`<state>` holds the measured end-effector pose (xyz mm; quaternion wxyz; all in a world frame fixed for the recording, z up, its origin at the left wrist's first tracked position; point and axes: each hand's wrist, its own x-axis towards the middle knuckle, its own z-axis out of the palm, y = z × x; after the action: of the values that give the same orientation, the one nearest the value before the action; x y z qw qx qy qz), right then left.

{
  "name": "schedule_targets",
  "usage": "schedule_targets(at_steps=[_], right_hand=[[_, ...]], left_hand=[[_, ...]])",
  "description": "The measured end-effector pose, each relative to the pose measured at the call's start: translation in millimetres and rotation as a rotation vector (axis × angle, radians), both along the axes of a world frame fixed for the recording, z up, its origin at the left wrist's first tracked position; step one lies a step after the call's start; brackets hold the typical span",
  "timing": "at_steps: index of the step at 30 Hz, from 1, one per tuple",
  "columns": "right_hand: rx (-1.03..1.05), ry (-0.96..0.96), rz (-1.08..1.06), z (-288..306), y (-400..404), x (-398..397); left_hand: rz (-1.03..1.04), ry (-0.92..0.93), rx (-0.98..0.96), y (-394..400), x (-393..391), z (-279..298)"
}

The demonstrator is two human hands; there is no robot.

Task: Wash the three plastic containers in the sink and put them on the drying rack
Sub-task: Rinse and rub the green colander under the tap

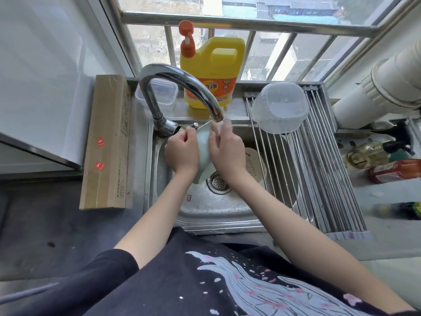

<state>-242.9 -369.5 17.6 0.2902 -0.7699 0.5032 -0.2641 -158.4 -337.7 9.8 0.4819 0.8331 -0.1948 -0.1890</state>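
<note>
Left hand (182, 151) & right hand (224, 151) both clamped on pale translucent plastic container (202, 144) under curved chrome faucet (180, 87); clear round container (279, 108) upside down on steel-rod drying rack (319, 167), right.

Views: one, head-worn, wide-angle.
Position: above the sink (205, 208), at the person's head.
Facing: forward and steeply down, window bars (248, 26) along the frame's top.
Nearness: close; torso fills the bottom edge.

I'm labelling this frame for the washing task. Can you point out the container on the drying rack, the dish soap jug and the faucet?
container on the drying rack (279, 108): head view, its upturned base.
dish soap jug (211, 71): head view, yellow body.
faucet (182, 82): head view, curved spout.
</note>
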Motion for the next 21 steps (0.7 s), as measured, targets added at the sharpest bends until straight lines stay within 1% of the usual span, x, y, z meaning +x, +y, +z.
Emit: schedule_targets(at_steps=[2,3,4,5,6,8,10,13,15,17,19,21], right_hand=[[0.400,0.014,-0.073,-0.2,-9.3,-1.1],[0.551,0.031,-0.097,0.7,-12.7,0.0],[0.625,0.065,-0.097,1.9,-15.0,1.5],[0.657,0.078,-0.110,4.9,-17.8,4.3],[0.652,0.098,-0.128,9.4,-20.8,6.3],[0.620,0.178,-0.089,13.1,-29.1,8.2],[0.621,0.218,-0.046,14.6,-35.3,9.1],[0.618,0.293,-0.027,11.4,-38.1,12.2],[0.500,0.351,-0.037,14.7,-32.6,11.3],[0.343,0.330,-0.076,16.0,-26.4,8.6],[0.274,0.316,-0.092,15.8,-16.6,8.0],[0.344,0.256,-0.149,9.7,-17.0,9.5]], left_hand=[[-0.020,-0.037,-0.010,1.5,5.9,1.5],[-0.029,-0.073,0.003,2.0,7.1,2.8],[-0.043,-0.108,0.023,2.5,7.3,4.7],[-0.065,-0.125,0.032,3.2,6.0,6.3],[-0.080,-0.125,0.029,4.6,3.8,7.0],[-0.079,-0.096,0.008,8.6,0.0,6.1],[-0.065,-0.051,-0.018,11.1,-1.4,2.8],[-0.098,-0.008,-0.038,12.0,-2.7,0.2],[-0.111,0.048,-0.030,13.4,-2.2,-3.9],[-0.105,0.119,-0.050,14.9,-2.4,-7.7],[-0.051,0.133,-0.096,15.6,-3.3,-8.6],[0.000,0.061,-0.083,14.5,-4.6,-5.0]])
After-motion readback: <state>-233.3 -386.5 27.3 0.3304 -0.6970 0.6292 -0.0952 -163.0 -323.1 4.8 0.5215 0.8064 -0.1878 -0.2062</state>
